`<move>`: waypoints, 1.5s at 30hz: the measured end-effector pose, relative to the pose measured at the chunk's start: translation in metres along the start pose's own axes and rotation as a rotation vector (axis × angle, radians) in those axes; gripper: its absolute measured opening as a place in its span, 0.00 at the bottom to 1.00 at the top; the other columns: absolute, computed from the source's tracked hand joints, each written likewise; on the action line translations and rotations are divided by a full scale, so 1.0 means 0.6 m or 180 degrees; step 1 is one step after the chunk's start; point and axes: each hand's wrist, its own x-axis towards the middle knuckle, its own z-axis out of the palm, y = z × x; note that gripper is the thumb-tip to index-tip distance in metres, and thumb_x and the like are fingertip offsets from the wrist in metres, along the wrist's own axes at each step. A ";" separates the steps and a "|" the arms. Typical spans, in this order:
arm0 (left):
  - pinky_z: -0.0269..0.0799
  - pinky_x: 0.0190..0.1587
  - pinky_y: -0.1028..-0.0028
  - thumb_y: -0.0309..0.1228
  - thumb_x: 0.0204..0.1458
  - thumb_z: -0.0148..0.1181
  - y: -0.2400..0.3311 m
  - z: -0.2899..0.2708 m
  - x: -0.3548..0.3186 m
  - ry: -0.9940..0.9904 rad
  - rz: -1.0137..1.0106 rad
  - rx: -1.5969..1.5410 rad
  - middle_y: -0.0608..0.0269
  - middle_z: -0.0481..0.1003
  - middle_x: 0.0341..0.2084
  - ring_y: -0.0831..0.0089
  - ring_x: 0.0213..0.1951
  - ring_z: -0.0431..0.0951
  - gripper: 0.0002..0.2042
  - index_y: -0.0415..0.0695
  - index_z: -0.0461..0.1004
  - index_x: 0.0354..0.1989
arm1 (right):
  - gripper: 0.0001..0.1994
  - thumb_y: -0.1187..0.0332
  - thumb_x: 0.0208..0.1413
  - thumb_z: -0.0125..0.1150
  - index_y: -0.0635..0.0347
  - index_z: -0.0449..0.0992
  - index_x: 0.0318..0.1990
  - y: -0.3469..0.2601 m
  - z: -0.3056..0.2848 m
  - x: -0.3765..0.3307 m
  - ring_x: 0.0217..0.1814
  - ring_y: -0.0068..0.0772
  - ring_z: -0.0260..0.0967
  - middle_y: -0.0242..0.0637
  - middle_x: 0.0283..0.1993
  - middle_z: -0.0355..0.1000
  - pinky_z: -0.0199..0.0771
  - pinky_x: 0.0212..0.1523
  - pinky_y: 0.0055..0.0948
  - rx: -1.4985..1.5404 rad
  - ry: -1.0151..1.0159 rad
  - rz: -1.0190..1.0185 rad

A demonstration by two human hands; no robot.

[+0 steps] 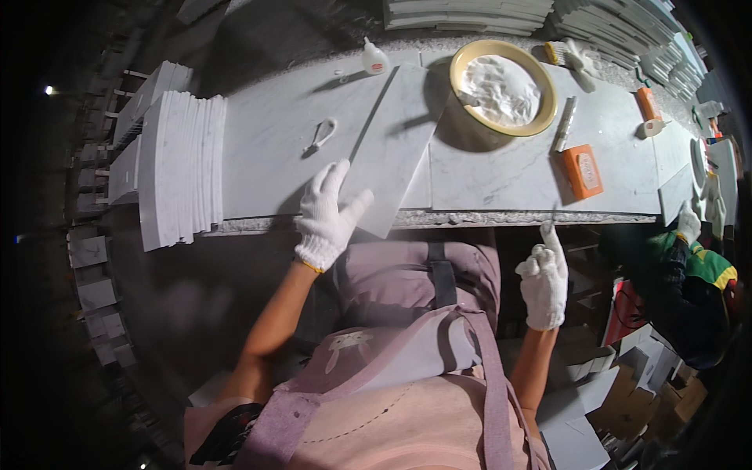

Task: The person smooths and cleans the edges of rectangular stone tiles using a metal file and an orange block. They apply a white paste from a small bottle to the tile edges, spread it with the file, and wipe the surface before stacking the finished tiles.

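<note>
Head view: a long workbench (313, 226) is covered with grey-veined white slabs (266, 168), and at its left end a row of slabs (182, 168) is stacked on edge. On top, a narrow slab (401, 153) is laid aslant, its near corner jutting past the front edge. Both forearms are stretched forward, and white knit gloves are worn. The left hand (327, 211) is held spread, its thumb set at the narrow slab's left edge. The right hand (544, 283) is held before the bench, forefinger extended and other fingers curled; by the fingertip a thin dark thing (554, 215) is seen, but whether it is pinched cannot be told. Beyond the narrow slab, a yellow-rimmed bowl (547, 98) is filled with lumpy white material. Nearer the front an orange box (582, 171) is placed, its contents hidden. Toward the back a small white bottle (375, 61) is stood, its contents unclear.
</note>
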 end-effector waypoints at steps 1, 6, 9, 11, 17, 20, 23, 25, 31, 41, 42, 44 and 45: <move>0.70 0.65 0.53 0.50 0.51 0.75 -0.006 -0.006 -0.014 0.0005 0.0096 0.0056 0.45 0.72 0.63 0.46 0.63 0.72 0.38 0.48 0.71 0.69 | 0.31 0.69 0.69 0.62 0.71 0.60 0.75 0.002 -0.005 0.000 0.29 0.14 0.60 0.24 0.33 0.65 0.68 0.30 0.17 0.0064 -0.0049 -0.0088; 0.59 0.70 0.50 0.52 0.44 0.78 -0.008 -0.008 -0.072 -0.0233 0.1045 0.0553 0.57 0.65 0.69 0.52 0.70 0.61 0.38 0.52 0.76 0.65 | 0.27 0.62 0.63 0.71 0.54 0.66 0.64 0.039 -0.019 0.005 0.24 0.15 0.64 0.22 0.37 0.75 0.66 0.27 0.23 0.0855 0.0122 0.0411; 0.62 0.67 0.50 0.55 0.37 0.77 -0.003 0.011 -0.069 -0.0201 0.0778 0.0785 0.64 0.67 0.64 0.54 0.66 0.64 0.39 0.56 0.77 0.62 | 0.22 0.62 0.67 0.67 0.52 0.69 0.64 0.059 -0.014 0.003 0.27 0.15 0.65 0.22 0.39 0.76 0.67 0.31 0.23 0.0926 0.0117 0.0583; 0.62 0.66 0.52 0.56 0.34 0.77 0.007 0.029 -0.069 0.0083 0.0897 0.0718 0.67 0.68 0.61 0.58 0.63 0.66 0.40 0.57 0.78 0.61 | 0.18 0.59 0.69 0.65 0.50 0.72 0.62 0.066 -0.006 -0.001 0.31 0.16 0.66 0.24 0.43 0.75 0.67 0.34 0.24 0.0971 -0.0067 0.0436; 0.61 0.63 0.54 0.54 0.36 0.79 0.049 0.057 -0.070 0.0166 0.0727 0.0640 0.68 0.70 0.58 0.58 0.60 0.67 0.39 0.57 0.78 0.61 | 0.14 0.53 0.69 0.63 0.48 0.75 0.54 0.062 0.026 -0.014 0.61 0.41 0.76 0.37 0.59 0.75 0.81 0.51 0.35 0.0581 -0.0384 0.0043; 0.64 0.62 0.55 0.52 0.37 0.80 0.051 0.049 -0.063 0.0039 0.0789 0.0584 0.68 0.71 0.57 0.59 0.59 0.69 0.37 0.57 0.79 0.60 | 0.11 0.55 0.72 0.59 0.49 0.73 0.53 0.056 0.035 -0.024 0.39 0.30 0.73 0.33 0.45 0.73 0.75 0.34 0.25 0.0470 -0.0110 0.0230; 0.69 0.60 0.56 0.50 0.40 0.80 0.032 0.031 -0.046 -0.0112 0.0974 0.0455 0.65 0.73 0.56 0.58 0.57 0.72 0.32 0.54 0.81 0.57 | 0.11 0.61 0.73 0.58 0.50 0.72 0.56 0.048 0.037 -0.031 0.28 0.18 0.63 0.27 0.36 0.70 0.67 0.27 0.19 -0.0359 0.0122 0.0217; 0.71 0.59 0.57 0.48 0.43 0.79 0.009 0.026 -0.011 0.0076 0.1064 0.0038 0.62 0.75 0.54 0.58 0.57 0.74 0.29 0.51 0.83 0.55 | 0.15 0.61 0.72 0.59 0.53 0.71 0.61 0.046 0.037 -0.033 0.28 0.17 0.63 0.27 0.36 0.70 0.67 0.27 0.18 -0.0146 0.0025 0.0135; 0.70 0.64 0.55 0.50 0.54 0.74 -0.050 0.045 0.190 0.0412 0.0584 0.0042 0.52 0.76 0.57 0.52 0.61 0.73 0.31 0.47 0.76 0.62 | 0.29 0.56 0.71 0.61 0.66 0.66 0.70 0.045 0.032 -0.032 0.29 0.18 0.64 0.29 0.38 0.69 0.68 0.29 0.19 -0.0440 -0.0163 -0.0320; 0.75 0.57 0.59 0.52 0.47 0.75 -0.012 0.078 0.409 -0.0101 -0.0107 -0.0413 0.53 0.82 0.51 0.56 0.54 0.81 0.32 0.49 0.80 0.58 | 0.27 0.66 0.68 0.66 0.68 0.69 0.70 0.045 0.014 -0.096 0.34 0.22 0.69 0.33 0.44 0.75 0.75 0.35 0.25 -0.0514 0.0627 0.0023; 0.76 0.55 0.61 0.48 0.49 0.74 -0.014 0.086 0.409 0.0120 -0.0119 -0.0763 0.56 0.84 0.45 0.58 0.50 0.83 0.27 0.48 0.82 0.55 | 0.27 0.67 0.67 0.67 0.69 0.70 0.69 0.042 0.015 -0.096 0.33 0.23 0.71 0.35 0.43 0.76 0.77 0.34 0.25 -0.0319 0.0573 -0.0073; 0.77 0.54 0.62 0.48 0.49 0.74 -0.026 0.099 0.412 0.0422 -0.0140 -0.0677 0.56 0.85 0.44 0.59 0.49 0.84 0.26 0.48 0.82 0.54 | 0.27 0.67 0.67 0.67 0.69 0.70 0.69 0.028 0.022 -0.087 0.32 0.23 0.71 0.36 0.42 0.76 0.78 0.32 0.24 -0.0279 0.0403 -0.0128; 0.77 0.53 0.62 0.47 0.49 0.73 -0.033 0.105 0.412 0.0550 -0.0179 -0.0556 0.57 0.85 0.43 0.59 0.49 0.84 0.25 0.48 0.82 0.54 | 0.26 0.67 0.67 0.67 0.70 0.70 0.69 0.016 0.027 -0.078 0.32 0.23 0.72 0.36 0.42 0.77 0.79 0.32 0.24 -0.0339 0.0471 -0.0097</move>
